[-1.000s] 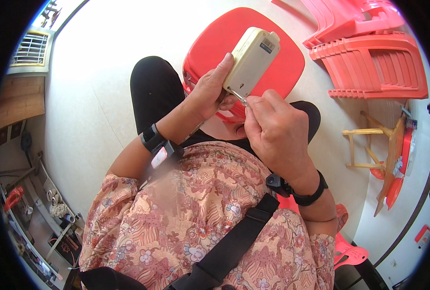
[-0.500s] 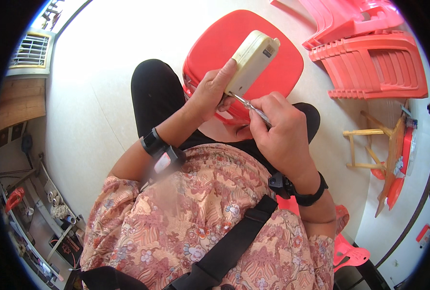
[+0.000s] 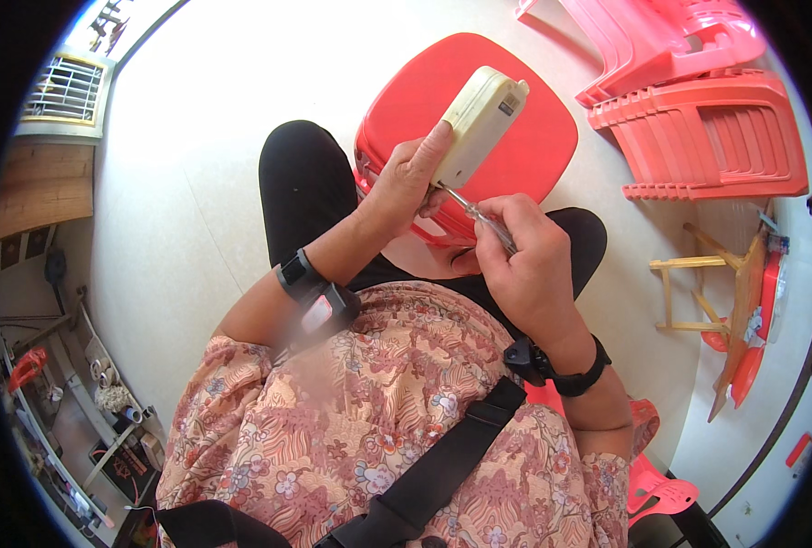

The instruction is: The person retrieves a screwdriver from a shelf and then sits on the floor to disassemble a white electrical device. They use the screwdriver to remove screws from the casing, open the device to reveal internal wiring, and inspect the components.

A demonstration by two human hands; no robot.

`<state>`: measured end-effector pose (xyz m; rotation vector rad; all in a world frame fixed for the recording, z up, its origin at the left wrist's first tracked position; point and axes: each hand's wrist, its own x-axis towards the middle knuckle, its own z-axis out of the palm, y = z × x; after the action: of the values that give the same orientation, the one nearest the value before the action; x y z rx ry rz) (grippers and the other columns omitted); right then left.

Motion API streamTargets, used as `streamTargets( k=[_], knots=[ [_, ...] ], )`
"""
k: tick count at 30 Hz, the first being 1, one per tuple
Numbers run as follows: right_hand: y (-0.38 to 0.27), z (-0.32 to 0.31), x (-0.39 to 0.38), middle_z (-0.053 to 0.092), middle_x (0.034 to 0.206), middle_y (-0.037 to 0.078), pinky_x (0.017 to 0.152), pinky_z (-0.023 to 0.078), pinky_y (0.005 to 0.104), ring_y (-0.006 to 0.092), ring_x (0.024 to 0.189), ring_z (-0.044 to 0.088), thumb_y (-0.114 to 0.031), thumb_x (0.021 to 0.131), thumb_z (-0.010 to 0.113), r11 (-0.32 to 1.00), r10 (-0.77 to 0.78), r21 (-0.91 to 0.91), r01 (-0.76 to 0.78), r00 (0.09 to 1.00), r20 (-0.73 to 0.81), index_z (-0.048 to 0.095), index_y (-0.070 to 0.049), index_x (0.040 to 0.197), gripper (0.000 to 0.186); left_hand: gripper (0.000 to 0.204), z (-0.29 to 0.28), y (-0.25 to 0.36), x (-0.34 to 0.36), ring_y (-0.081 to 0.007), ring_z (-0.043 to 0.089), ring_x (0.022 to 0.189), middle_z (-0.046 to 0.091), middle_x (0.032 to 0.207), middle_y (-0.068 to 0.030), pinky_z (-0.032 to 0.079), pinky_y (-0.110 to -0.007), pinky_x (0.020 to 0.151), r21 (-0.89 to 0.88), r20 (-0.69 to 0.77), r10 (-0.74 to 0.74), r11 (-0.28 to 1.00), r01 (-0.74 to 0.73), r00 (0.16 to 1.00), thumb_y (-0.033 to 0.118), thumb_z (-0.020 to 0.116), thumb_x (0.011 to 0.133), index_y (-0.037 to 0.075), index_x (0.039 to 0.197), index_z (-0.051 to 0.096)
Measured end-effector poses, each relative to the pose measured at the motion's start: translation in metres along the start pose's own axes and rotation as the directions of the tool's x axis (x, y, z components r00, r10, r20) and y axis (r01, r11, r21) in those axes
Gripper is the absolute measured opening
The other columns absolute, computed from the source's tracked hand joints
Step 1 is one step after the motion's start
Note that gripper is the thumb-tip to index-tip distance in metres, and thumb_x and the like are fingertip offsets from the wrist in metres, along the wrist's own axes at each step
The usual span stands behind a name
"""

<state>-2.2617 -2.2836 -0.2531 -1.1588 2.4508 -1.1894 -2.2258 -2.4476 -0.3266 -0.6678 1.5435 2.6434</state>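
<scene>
A cream-coloured, flat plastic case with rounded ends [image 3: 475, 130] is tilted above a red plastic stool [image 3: 415, 96]. My left hand [image 3: 406, 181] grips its lower left side, the thumb lying along the edge and the other fingers mostly hidden beneath. Between the fingers of my right hand [image 3: 531, 258] is a screwdriver [image 3: 492, 226] with a clear handle and a metal shaft. Its tip meets the case's lower end, close to my left fingers; what it touches there is too small to make out.
Stacked red plastic stools [image 3: 698, 146] stand at the far right, with a wooden folding table or stool [image 3: 739, 301] below them. On the left are a wooden cabinet [image 3: 45, 190] and a cluttered shelf [image 3: 95, 411]. My knees flank the red stool.
The whole view has shifted slightly. My right hand has turned a little around the screwdriver, whose tip stays at the case's lower end. My left hand keeps its hold.
</scene>
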Motion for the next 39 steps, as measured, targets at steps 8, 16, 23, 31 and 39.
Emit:
streamTargets(
  k=[8, 16, 23, 31, 39],
  knots=[
    [0.014, -0.004, -0.001, 0.062, 0.078, 0.019, 0.060, 0.049, 0.0395, 0.0368, 0.069, 0.063, -0.007, 0.085, 0.059, 0.916, 0.259, 0.257, -0.309, 0.942, 0.212, 0.061, 0.004, 0.092, 0.013, 0.059, -0.001, 0.000, 0.001, -0.0055, 0.041, 0.044, 0.050, 0.068, -0.0012, 0.030, -0.020, 0.037, 0.088, 0.018, 0.098, 0.991, -0.099, 0.995, 0.056, 0.040, 0.099, -0.001, 0.101, 0.059],
    [0.018, 0.003, -0.005, 0.057, 0.077, 0.014, 0.055, 0.048, 0.0391, 0.0318, 0.067, 0.061, -0.007, 0.081, 0.060, 0.941, -0.155, -0.287, 0.180, 0.982, 0.107, 0.061, 0.002, 0.101, 0.022, 0.060, -0.001, -0.004, 0.004, -0.0057, 0.041, 0.045, 0.050, 0.067, -0.0011, 0.031, -0.021, 0.037, 0.087, -0.005, 0.071, 0.994, -0.070, 0.997, 0.057, 0.041, 0.098, -0.001, 0.100, 0.059],
    [0.017, -0.003, 0.000, 0.055, 0.079, 0.008, 0.051, 0.048, 0.0333, 0.0235, 0.065, 0.059, -0.008, 0.071, 0.063, 0.724, -0.377, -0.545, 0.423, 0.904, 0.201, 0.061, 0.004, 0.104, 0.035, 0.061, 0.000, -0.006, 0.006, -0.0065, 0.040, 0.043, 0.049, 0.062, -0.0013, 0.030, -0.022, 0.036, 0.035, -0.026, 0.011, 0.999, -0.010, 1.000, 0.057, 0.041, 0.098, -0.001, 0.094, 0.060],
    [0.017, 0.002, 0.005, 0.057, 0.080, 0.011, 0.053, 0.049, 0.0364, 0.0282, 0.065, 0.061, -0.010, 0.084, 0.066, 0.935, -0.240, -0.284, 0.213, 0.968, -0.065, 0.059, -0.002, 0.101, 0.020, 0.061, 0.002, -0.003, 0.008, -0.0070, 0.039, 0.042, 0.047, 0.058, -0.0012, 0.029, -0.022, 0.036, -0.019, -0.016, 0.000, 1.000, -0.001, 1.000, 0.056, 0.040, 0.099, 0.000, 0.089, 0.061],
    [0.009, 0.003, 0.002, 0.058, 0.079, 0.014, 0.056, 0.048, 0.0379, 0.0322, 0.066, 0.062, -0.008, 0.085, 0.066, 0.995, -0.068, -0.086, 0.057, 0.990, -0.125, 0.056, -0.002, 0.102, 0.021, 0.062, 0.005, 0.002, 0.008, -0.0069, 0.038, 0.041, 0.047, 0.057, -0.0012, 0.029, -0.021, 0.036, -0.066, -0.071, -0.021, 0.998, 0.016, 0.997, 0.058, 0.040, 0.098, 0.000, 0.088, 0.060]
  ],
)
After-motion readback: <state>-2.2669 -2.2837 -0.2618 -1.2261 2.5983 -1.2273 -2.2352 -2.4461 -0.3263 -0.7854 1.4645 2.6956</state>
